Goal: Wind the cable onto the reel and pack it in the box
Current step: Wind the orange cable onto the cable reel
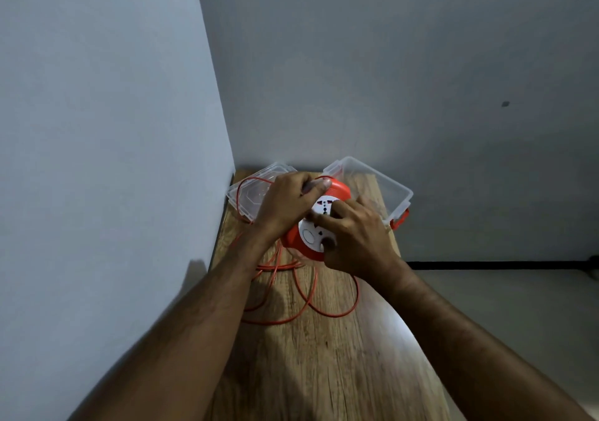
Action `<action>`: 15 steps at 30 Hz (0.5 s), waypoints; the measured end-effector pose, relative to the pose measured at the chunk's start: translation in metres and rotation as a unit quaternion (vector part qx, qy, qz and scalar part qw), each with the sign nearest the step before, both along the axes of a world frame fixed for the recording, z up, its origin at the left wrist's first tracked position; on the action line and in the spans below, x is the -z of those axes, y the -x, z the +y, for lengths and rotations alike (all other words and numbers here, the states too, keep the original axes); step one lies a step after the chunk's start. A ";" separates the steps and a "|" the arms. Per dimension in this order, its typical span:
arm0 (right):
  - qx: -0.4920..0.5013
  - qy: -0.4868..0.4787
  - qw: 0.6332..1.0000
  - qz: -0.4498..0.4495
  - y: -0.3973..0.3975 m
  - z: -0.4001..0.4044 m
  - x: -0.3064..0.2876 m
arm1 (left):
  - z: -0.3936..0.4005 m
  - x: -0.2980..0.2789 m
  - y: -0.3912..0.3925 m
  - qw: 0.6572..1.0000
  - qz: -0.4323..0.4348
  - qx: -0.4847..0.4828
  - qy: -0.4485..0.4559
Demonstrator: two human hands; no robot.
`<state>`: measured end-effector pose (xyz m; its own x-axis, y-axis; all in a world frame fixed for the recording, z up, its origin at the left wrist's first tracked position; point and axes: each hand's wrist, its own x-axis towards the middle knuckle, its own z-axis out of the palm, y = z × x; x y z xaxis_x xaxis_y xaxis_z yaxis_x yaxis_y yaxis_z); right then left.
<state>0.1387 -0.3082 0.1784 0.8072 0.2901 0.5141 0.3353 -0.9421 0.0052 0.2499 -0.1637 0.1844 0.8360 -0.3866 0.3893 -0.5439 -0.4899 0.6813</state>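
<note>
An orange cable reel with a white socket face is held tilted above the wooden table. My left hand grips its far left rim, thumb on the edge. My right hand covers the lower right of the socket face, fingers pressed on it. Loose orange cable lies in loops on the table under the reel, and one loop rises over the lid at the left. A clear plastic box stands open behind the reel, against the wall.
The box's clear lid lies at the table's back left corner. An orange latch hangs on the box's right end. Walls close in the table at left and behind. Pale floor lies to the right of the table.
</note>
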 end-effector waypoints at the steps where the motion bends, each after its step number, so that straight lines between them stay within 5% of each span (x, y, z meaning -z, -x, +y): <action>1: 0.013 -0.034 0.999 -0.004 0.000 0.002 0.001 | -0.001 0.000 -0.001 1.000 0.005 -0.005 0.002; 10: 0.166 -0.339 0.926 0.003 -0.006 0.036 0.000 | -0.007 -0.008 -0.003 0.998 -0.027 -0.050 -0.007; 15: 0.278 -0.554 0.781 0.076 -0.023 0.045 -0.001 | -0.008 -0.006 0.000 0.997 -0.036 -0.065 -0.003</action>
<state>0.1615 -0.2631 0.1798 0.7263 -0.6818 0.0876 -0.2086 -0.3401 -0.9170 0.2503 -0.1717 0.1906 0.8488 -0.2799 0.4486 -0.5236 -0.5629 0.6395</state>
